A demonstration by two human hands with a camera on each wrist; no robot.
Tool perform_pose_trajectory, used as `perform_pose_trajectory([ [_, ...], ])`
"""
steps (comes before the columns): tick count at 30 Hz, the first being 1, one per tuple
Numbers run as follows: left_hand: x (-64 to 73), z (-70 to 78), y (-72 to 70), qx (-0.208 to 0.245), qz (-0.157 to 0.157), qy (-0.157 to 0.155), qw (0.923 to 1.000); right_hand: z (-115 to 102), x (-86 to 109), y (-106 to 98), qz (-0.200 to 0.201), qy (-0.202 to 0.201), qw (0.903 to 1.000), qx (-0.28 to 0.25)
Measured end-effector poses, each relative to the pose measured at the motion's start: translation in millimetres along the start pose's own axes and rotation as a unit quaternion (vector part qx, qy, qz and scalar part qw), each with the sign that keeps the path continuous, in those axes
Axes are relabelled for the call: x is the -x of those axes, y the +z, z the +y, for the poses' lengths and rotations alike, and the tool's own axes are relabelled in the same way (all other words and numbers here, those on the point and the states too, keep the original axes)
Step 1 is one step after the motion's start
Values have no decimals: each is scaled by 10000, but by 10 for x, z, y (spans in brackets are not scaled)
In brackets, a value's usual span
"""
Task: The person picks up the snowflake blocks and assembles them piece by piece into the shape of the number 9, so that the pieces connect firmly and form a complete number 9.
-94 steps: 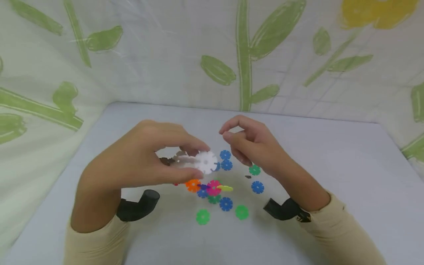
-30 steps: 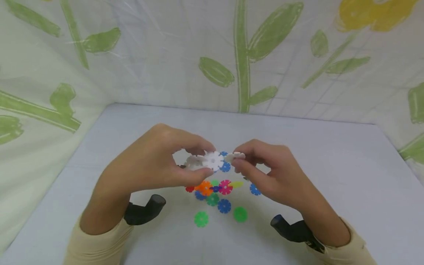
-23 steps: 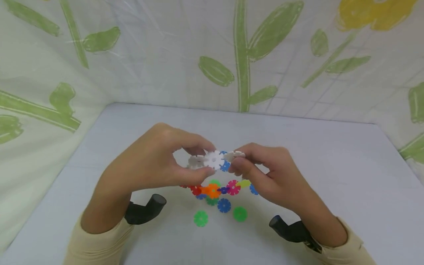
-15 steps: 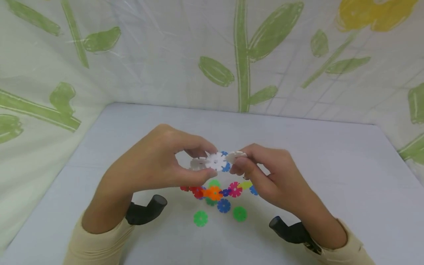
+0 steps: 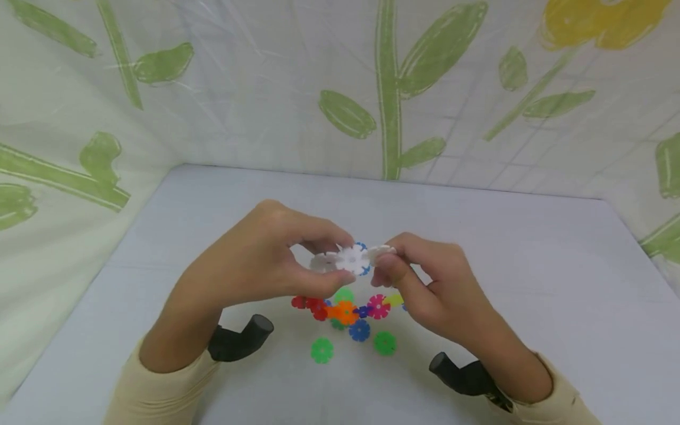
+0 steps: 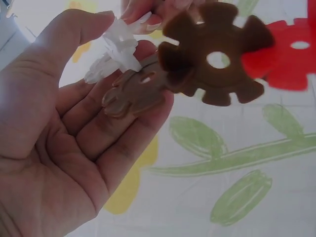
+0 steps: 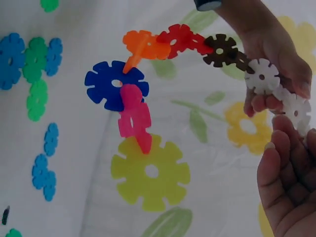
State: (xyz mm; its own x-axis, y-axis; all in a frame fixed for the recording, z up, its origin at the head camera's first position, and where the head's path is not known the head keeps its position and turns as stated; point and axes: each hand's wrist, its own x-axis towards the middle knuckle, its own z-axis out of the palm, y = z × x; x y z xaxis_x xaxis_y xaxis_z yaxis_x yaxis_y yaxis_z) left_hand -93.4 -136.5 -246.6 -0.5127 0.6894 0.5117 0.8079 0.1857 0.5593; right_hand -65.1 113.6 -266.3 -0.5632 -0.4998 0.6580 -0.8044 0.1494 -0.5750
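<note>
Over the table, my left hand [image 5: 265, 254] pinches a white notched snowflake disc [image 5: 353, 258] between thumb and fingers. My right hand [image 5: 432, 277] pinches another white disc [image 5: 379, 254], whose edge meets the left one; whether their slots are interlocked I cannot tell. From the left hand's white discs runs a joined chain, passing brown discs [image 6: 237, 66] across the left fingers. In the right wrist view it goes on through red discs [image 7: 174, 48], orange discs [image 7: 140, 44], a dark blue disc [image 7: 101, 89], pink discs [image 7: 127, 101] and a yellow disc [image 7: 151, 190] at the end.
Loose discs lie on the pale table [image 5: 504, 254] below the hands: a green disc [image 5: 321, 345], another green disc [image 5: 385, 337], a blue disc [image 5: 359, 337] and several more. Black mounts [image 5: 236, 342] sit at both wrists. A fabric with painted leaves [image 5: 347, 115] stands behind.
Three seconds ago the right hand was apart, with no disc visible in it; now it holds a white disc against the left hand's. Lately the left hand and chain have shifted slightly right.
</note>
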Motion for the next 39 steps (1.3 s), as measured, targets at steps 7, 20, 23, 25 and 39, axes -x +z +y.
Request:
perform_pose_trajectory([
  [7, -115, 242, -66, 123, -63, -357, 9993, 32, 7, 87, 267, 254, 9984, -429],
  [20, -102, 205, -154, 783, 1009, -2090, 9696, 233, -53, -360, 2, 1285, 9916, -131],
  [23, -122, 200, -177, 989, 1673, -2040, 9595, 283, -57, -457, -417, 2071, 9758, -557],
  [25, -136, 186, -177, 1178, 2001, -1979, 9523, 318, -65, -474, -620, 2554, 9594, -1020],
  [39, -152, 81, -119, 982, 602, -2520, 9609, 391, -70, -416, -244, 2522, 9608, -1126],
])
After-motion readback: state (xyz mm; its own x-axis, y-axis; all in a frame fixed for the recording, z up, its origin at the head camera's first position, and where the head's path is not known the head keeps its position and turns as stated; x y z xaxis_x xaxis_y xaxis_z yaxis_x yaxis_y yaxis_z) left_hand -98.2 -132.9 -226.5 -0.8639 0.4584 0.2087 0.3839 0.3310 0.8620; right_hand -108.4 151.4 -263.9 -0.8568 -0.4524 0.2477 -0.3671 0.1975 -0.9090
